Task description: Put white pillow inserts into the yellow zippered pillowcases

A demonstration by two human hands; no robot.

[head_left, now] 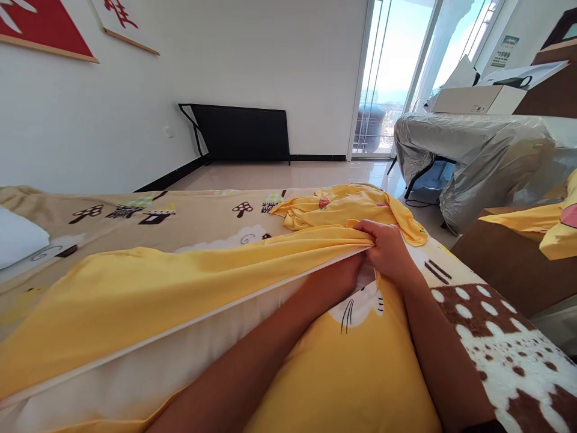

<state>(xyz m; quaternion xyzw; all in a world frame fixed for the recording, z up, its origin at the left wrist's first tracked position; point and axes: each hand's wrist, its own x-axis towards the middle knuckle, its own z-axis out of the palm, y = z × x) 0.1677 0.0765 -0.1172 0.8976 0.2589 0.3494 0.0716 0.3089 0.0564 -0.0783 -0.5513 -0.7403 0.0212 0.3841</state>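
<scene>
A yellow pillowcase [189,270] lies across the bed with its long side gaping, and a white pillow [148,349] shows inside. The near side of the case carries a white printed patch [356,310] with black whisker lines. My left hand [340,278] reaches into the opening at its far right end; cloth and the other hand hide its fingers. Beside it, my right hand [385,249] is closed round the pillowcase's edge at that corner. Just beyond lies a crumpled yellow cloth [347,204] with small prints.
A patterned blanket [491,337] covers the bed. A white pillow corner [18,237] shows at left. On the right are a brown box [500,264] with yellow cloth [559,228] over it and a plastic-covered piece of furniture [478,138]. A black panel [243,133] leans by the wall.
</scene>
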